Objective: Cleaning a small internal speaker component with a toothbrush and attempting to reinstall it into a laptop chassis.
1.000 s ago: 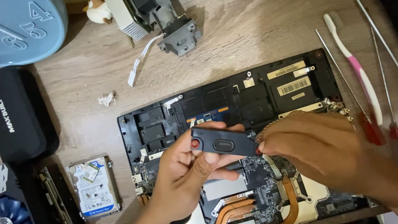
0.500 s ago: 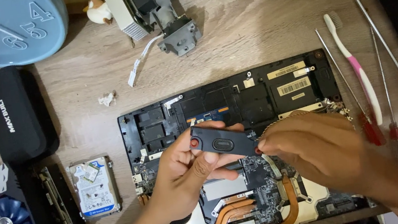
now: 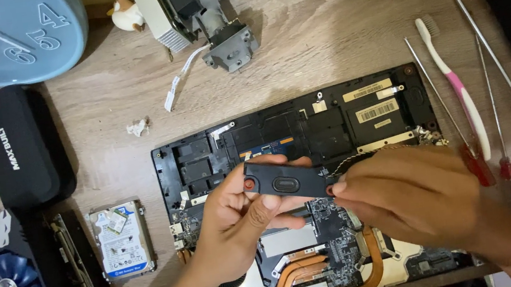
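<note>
Your left hand (image 3: 239, 220) and right hand (image 3: 412, 199) both grip the black speaker module (image 3: 286, 182), lifted clear above the opened laptop (image 3: 305, 124). Board, heatpipes, fan look still installed; hard drive (image 3: 121, 241) already out on the desk (image 3: 320, 38).

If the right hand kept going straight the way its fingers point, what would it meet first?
Its fingers point left: the right hand already pinches the flat black oblong part. Beyond that, it would likely meet the left hand, though depth is uncertain.
</note>
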